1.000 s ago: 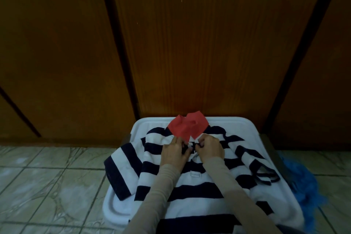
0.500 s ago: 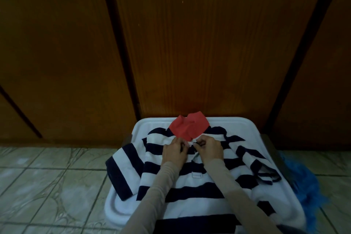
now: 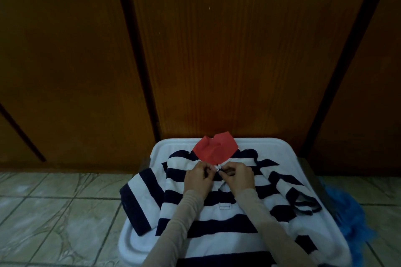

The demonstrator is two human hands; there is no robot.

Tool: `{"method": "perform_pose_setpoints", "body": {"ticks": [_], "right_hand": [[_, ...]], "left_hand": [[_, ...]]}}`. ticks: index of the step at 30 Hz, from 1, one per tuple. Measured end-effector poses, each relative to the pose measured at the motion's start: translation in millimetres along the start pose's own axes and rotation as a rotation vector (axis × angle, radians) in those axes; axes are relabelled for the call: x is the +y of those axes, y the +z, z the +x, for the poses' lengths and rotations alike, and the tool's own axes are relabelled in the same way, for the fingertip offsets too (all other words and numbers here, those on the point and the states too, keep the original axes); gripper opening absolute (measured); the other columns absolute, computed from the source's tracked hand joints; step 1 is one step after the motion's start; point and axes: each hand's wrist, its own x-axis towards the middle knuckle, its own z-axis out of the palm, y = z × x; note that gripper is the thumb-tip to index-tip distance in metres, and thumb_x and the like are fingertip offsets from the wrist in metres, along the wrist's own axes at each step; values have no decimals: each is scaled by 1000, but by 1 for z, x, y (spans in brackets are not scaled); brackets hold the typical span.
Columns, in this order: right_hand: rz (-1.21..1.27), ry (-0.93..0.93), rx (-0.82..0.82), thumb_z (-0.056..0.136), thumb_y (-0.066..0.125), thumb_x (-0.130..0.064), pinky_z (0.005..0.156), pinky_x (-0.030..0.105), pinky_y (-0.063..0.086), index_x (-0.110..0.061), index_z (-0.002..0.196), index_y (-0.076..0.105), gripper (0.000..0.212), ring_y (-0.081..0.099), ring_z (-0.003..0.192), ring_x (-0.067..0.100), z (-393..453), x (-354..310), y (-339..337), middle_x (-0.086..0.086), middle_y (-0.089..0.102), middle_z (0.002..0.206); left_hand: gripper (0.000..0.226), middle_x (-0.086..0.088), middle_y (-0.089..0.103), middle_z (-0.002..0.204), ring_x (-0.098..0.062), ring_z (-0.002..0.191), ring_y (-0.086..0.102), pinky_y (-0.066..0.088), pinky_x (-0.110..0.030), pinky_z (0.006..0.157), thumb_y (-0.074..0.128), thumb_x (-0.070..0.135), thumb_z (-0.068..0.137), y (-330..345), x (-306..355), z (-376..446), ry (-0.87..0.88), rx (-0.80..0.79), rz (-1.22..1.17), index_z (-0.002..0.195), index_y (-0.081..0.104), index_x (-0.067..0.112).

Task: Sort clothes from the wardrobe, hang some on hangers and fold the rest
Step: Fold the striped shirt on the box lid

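The soft, light striped shirt (image 3: 219,221) is pinched at its placket by both hands, left hand (image 3: 198,178) and right hand (image 3: 237,176), in the lower centre of the frame.

No text, label, brand or number could be read anywhere. A small white patch (image 3: 224,207) sat on the near front of the striped shirt (image 3: 217,221), showing no legible marks.

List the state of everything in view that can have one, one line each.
Striped polo shirt: spread flat, front up, on the white surface.
Red collar: folded down, lying flat.
Placket: pinched at the top by both hands.
Left hand: pinching the placket.
Right hand: pinching the placket.
Wardrobe doors: closed.
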Motion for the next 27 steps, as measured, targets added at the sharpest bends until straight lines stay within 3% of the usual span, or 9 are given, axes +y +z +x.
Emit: {"method": "perform_pose_setpoints", "body": {"ticks": [4, 9, 14, 19, 22, 24, 27], "right_hand": [[76, 9, -4, 80, 72, -9, 75, 19, 50, -1, 93, 73, 16, 62, 75, 12, 2, -1, 1, 10, 72, 90], [73, -24, -42, 87, 60, -9, 71, 26, 45, 1, 84, 73, 16, 64, 81, 25, 4, 2, -4, 17, 71, 86], [198, 30, -110, 82, 66, -3, 62, 2, 41, -1, 83, 74, 7, 60, 73, 12, 10, 6, -10, 5, 66, 78], [244, 21, -118, 76, 69, 6, 60, 3, 44, 4, 80, 72, 5, 58, 54, -6, 10, 5, -10, -7, 62, 65], [228, 13, -108, 75, 72, 3, 59, 5, 45, -6, 74, 71, 8, 56, 59, -1, 9, 4, -8, -9, 61, 63], [190, -1, -79, 75, 73, 0, 58, 5, 45, -2, 76, 72, 2, 55, 61, -1, 8, 5, -5, -10, 60, 62], [134, -25, -40, 76, 75, -9, 62, 11, 48, -4, 76, 73, 6, 58, 63, 7, 6, 6, -1, -4, 63, 66]], "left_hand": [[8, 4, 63, 88, -11, 78, 55, 36, -18, 66, 56, 26, 91, 0, -2, 1, -17, 15, -17, 83, 56, 25], [26, 11, 61, 80, -9, 80, 58, 40, -16, 65, 60, 22, 89, -1, -6, 2, -28, 9, -176, 67, 53, 36], [28, 16, 58, 72, -4, 71, 55, 40, -14, 63, 61, 19, 89, 0, -9, 5, -8, 4, -225, 67, 55, 35], [23, 8, 61, 71, -12, 68, 57, 47, -25, 68, 64, 18, 88, 0, -13, 6, 31, -7, -289, 70, 61, 32], [18, 2, 62, 69, -8, 53, 56, 47, -21, 60, 64, 15, 87, -2, -12, 5, 29, 4, -347, 73, 64, 25], [18, 1, 63, 67, -2, 45, 55, 48, -21, 59, 64, 13, 88, -2, -11, 4, 2, -8, -403, 73, 65, 23], [11, -2, 66, 66, -6, 46, 57, 50, -25, 61, 68, 19, 84, -4, -8, 2, -34, -14, -462, 73, 68, 17]]}}
